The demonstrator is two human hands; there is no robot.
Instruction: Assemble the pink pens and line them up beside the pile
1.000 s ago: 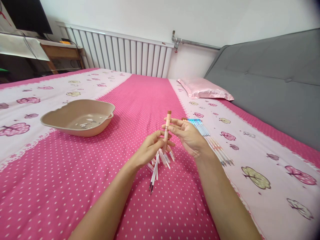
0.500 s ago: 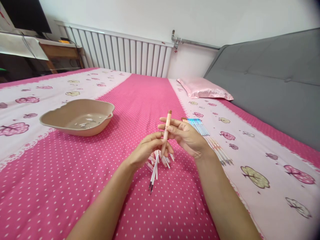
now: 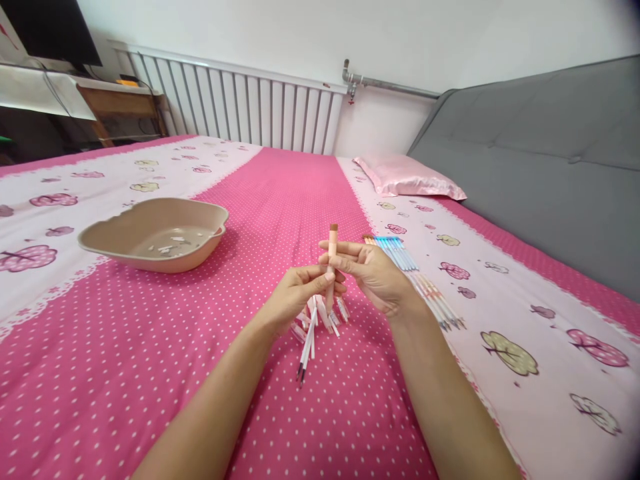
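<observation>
Both of my hands meet over the pink dotted bedspread (image 3: 150, 347). My right hand (image 3: 373, 275) grips an upright pink pen (image 3: 332, 257) with a brown cap, and the fingers of my left hand (image 3: 296, 295) pinch its lower part. Under the hands lies a loose pile of thin white refills (image 3: 313, 327) with dark tips. A neat row of pens (image 3: 417, 280) with blue ends lies just right of my right hand.
A beige heart-shaped tray (image 3: 155, 233) with small scraps inside sits on the bed to the left. A pink pillow (image 3: 407, 177) lies by the grey headboard (image 3: 540, 160). A white radiator (image 3: 235, 107) and a wooden desk (image 3: 120, 110) stand beyond the bed.
The pen has gone from tilted to nearly upright and sits slightly lower between the hands. My left fingers have closed in around its lower end.
</observation>
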